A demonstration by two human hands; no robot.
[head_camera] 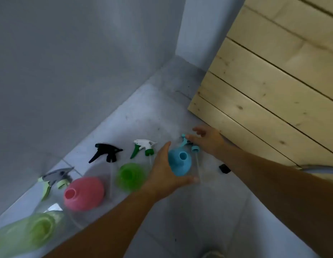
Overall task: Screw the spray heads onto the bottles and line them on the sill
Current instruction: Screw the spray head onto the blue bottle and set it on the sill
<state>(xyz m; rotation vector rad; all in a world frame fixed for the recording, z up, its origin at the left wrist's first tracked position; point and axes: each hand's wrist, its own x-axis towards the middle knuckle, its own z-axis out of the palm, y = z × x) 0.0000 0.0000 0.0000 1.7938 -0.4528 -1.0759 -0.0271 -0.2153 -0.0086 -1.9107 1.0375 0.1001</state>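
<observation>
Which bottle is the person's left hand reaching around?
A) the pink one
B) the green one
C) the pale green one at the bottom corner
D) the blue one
D: the left hand curves around the open-necked blue bottle, while the pink bottle and green bottle stand untouched further left, and the right hand reaches for the turquoise spray head.

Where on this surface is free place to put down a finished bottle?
Bare room lies on the far ledge between the grey wall and the wooden panel, beyond the white-green spray head. The near strip is crowded with the pink bottle, green bottle and blue bottle.
</observation>
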